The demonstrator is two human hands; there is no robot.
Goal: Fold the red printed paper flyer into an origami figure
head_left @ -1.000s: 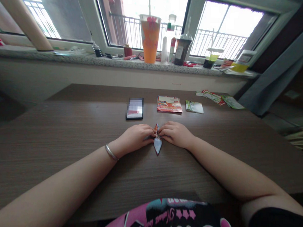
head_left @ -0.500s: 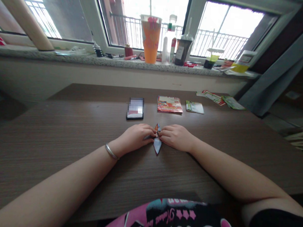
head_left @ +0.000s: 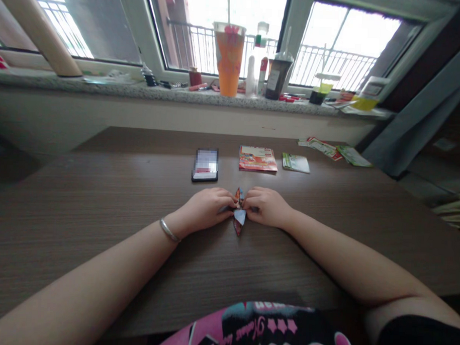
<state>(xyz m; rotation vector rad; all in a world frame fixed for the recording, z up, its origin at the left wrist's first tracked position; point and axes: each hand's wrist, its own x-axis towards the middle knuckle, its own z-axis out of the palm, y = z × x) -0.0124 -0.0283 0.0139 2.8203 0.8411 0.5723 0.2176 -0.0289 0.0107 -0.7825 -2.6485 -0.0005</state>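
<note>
A small folded paper piece (head_left: 239, 219), pointed at both ends and printed in red, blue and white, lies on the brown wooden table (head_left: 100, 208) in front of me. My left hand (head_left: 204, 210), with a silver bangle on the wrist, pinches its left side with curled fingers. My right hand (head_left: 267, 207) pinches the right side, fingertips meeting those of the left over the paper's middle. The paper's near tip sticks out below the fingers.
Beyond my hands lie a phone (head_left: 205, 164), a red printed leaflet (head_left: 257, 159), a green-white card (head_left: 295, 163) and more leaflets (head_left: 334, 151) at far right. The windowsill holds an orange cup (head_left: 229, 59), bottles and small items. A grey curtain (head_left: 420, 114) hangs right.
The near flap of the paper has been folded up, so the pale tip below my fingers is shorter and shows a red underside. Both hands stay in place.
</note>
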